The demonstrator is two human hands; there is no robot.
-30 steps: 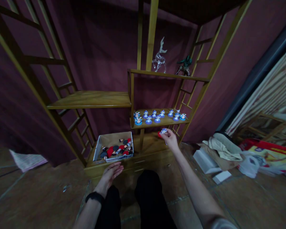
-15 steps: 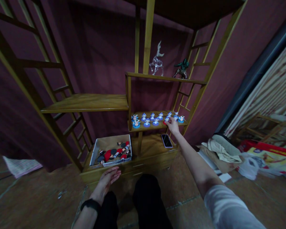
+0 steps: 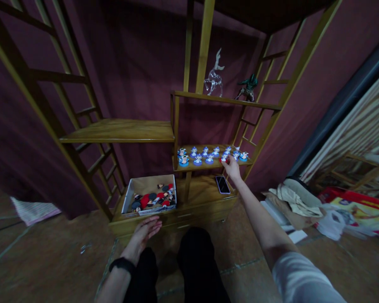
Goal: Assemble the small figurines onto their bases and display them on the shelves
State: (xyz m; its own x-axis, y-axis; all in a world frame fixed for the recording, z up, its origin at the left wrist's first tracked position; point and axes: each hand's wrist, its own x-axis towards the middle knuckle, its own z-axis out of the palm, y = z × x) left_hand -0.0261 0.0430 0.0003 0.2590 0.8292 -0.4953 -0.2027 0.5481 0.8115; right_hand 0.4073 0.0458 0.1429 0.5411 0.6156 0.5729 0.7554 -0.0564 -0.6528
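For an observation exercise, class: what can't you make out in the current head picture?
All in the head view:
Red-based figurine: partly hidden by the right hand.
Pieces in the box: overlapping, exact number unclear.
Shelf figurines: fine details too small.
Printing on the red-and-yellow carton: blurred.
Left forearm: cut off by the bottom edge.

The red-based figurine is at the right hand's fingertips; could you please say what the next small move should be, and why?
The right hand should probably release the red-based figurine gently, since it appears to rest on the shelf and neighbouring figurines stand close by.
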